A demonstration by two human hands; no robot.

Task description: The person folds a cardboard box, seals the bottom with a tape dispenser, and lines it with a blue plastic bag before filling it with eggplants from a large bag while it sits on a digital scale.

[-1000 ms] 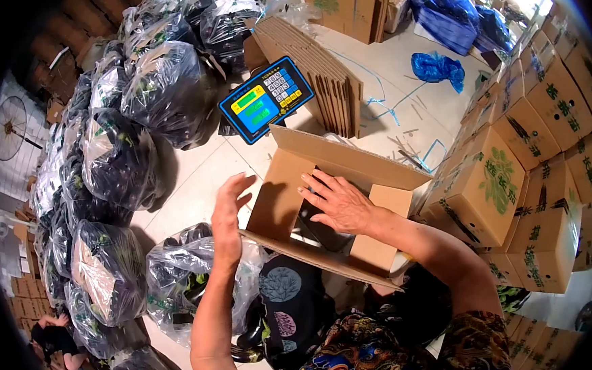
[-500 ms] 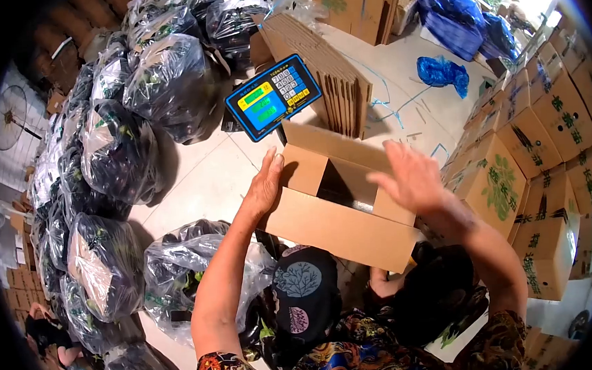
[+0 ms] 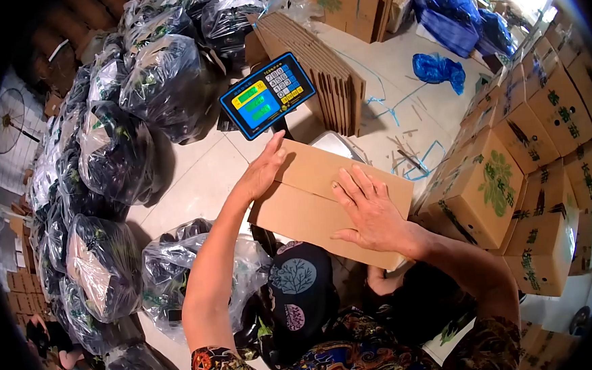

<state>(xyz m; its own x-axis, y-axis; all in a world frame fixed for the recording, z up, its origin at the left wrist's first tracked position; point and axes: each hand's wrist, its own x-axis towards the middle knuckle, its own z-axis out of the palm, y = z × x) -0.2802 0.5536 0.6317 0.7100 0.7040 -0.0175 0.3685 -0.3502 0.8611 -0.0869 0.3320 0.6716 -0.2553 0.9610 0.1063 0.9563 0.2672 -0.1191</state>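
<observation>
In front of me stands a cardboard box [image 3: 304, 215], its two long top flaps folded down so they meet in a seam. My left hand [image 3: 261, 172] rests against the box's left end, fingers stretched along the upper left corner. Flat on the top flaps lies my right hand [image 3: 372, 211], fingers spread, holding nothing. The inside of the box is hidden. Just beyond its far left corner is a scale display [image 3: 267, 95] with a keypad and lit green digits. Part of a pale metal surface [image 3: 334, 144] shows behind the box.
Clear plastic bags of dark produce [image 3: 168, 84] line the left side. Flattened cartons [image 3: 319, 71] stand behind the scale. Printed boxes [image 3: 492, 180] are stacked at right. Blue plastic [image 3: 438, 71] and strapping scraps [image 3: 425, 163] lie on the floor. A person [image 3: 55, 342] is at far left.
The box's long flaps have come down over its opening. My right hand has moved from above the right end, down and left, onto the flaps. My left hand stays at the left end.
</observation>
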